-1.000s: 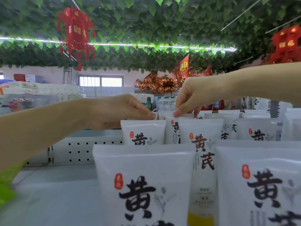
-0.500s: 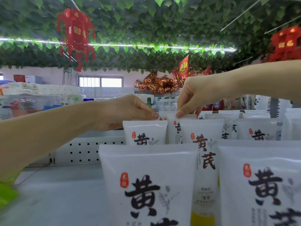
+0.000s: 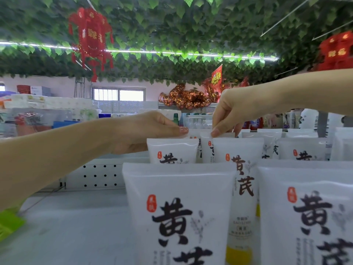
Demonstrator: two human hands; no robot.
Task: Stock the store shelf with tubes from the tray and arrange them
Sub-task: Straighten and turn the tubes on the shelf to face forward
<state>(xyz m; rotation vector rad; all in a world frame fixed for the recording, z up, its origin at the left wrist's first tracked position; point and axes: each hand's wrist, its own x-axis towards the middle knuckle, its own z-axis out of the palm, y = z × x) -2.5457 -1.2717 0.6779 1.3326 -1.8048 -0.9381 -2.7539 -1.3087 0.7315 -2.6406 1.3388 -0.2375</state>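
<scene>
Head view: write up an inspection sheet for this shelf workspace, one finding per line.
surface: shelf pale, with a perforated back panel.
job's things: tubes upright in rows at right, labels forward.
clutter: green scrap, lower left, unclear.
grips: left hand holds left tube at its top; right hand pinches middle tube at its top.
cables: thin lines under ceiling.
surroundings: leaf ceiling, red lanterns, stacked goods behind.
</scene>
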